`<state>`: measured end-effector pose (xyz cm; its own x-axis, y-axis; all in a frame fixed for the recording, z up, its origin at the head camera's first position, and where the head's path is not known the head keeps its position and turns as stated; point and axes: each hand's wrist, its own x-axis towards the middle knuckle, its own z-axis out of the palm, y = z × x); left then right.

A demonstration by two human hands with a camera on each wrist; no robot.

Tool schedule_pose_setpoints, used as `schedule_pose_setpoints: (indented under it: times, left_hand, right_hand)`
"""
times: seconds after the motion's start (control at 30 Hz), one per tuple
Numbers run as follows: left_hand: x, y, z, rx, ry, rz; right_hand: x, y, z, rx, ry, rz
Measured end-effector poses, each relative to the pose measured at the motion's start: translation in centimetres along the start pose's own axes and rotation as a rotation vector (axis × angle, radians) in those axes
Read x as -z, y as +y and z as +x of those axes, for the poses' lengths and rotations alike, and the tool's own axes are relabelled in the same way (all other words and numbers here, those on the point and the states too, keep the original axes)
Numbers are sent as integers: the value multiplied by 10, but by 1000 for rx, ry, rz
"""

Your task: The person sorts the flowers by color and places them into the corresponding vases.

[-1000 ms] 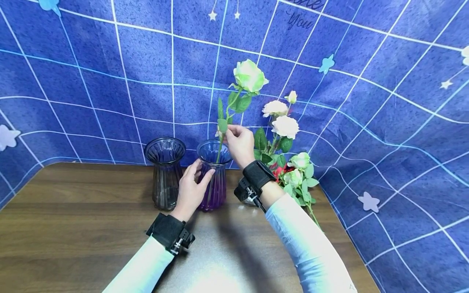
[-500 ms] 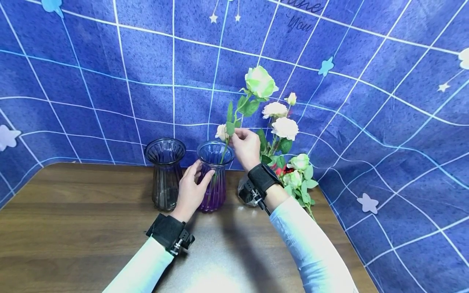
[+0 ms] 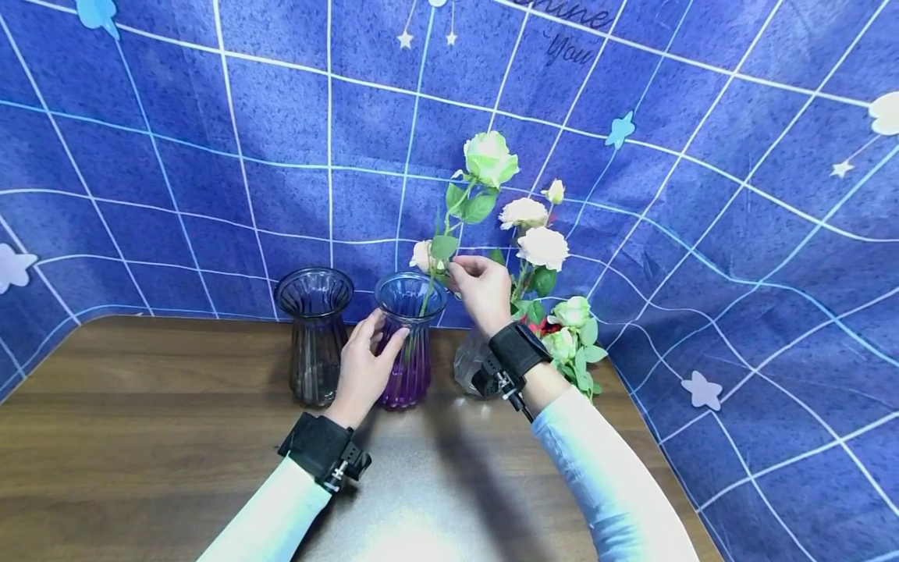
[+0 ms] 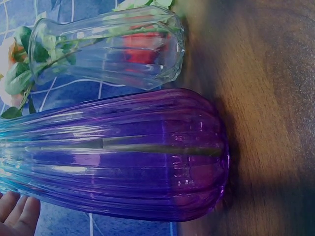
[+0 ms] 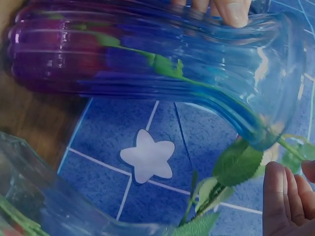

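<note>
the green-white rose leaned in the purple-blue vase, my right fingers pinching it, exactly where i couldn't tell. a light touch suited adjusting it, i judged, with my left fingers gripping the vase's neck against tipping on the bench.

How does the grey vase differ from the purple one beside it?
The grey vase is dark throughout, while the purple vase turns blue towards its rim. The purple vase has a flower stem inside; the grey vase shows none. The left hand holds the purple vase, not the grey vase. Both are see-through, ribbed, wide-mouthed and upright.
</note>
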<state>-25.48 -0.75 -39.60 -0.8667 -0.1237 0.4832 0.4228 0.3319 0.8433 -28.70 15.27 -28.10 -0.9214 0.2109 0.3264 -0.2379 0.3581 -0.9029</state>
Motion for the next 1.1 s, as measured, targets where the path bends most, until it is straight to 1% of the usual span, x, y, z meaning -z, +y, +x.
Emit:
schedule_pose_setpoints:
  times: [0.23,0.3,0.4,0.57,0.7,0.87,0.97,1.1]
  left_hand:
    - [0,3,-1,-5,19,-5]
    - [0,3,-2,2,19,-3]
    - [0,2,-2,6,16,-2]
    - [-1,1,0,-23,33,-2]
    - [-3,0,0,-41,51,11]
    - [-2,0,-1,-15,42,3]
    - [-2,1,-1,-4,27,-2]
    - [-2,1,0,-9,29,-7]
  right_hand:
    - [20,0,-7,26,0,-63]
    - [26,-1,-9,32,4,-52]
    - [35,-3,-11,44,8,-7]
    - [51,-5,-15,36,8,41]
    - [66,0,-18,31,24,76]
    - [88,10,-20,40,62,142]
    - [102,15,-22,19,81,152]
    - [121,20,-28,-32,95,117]
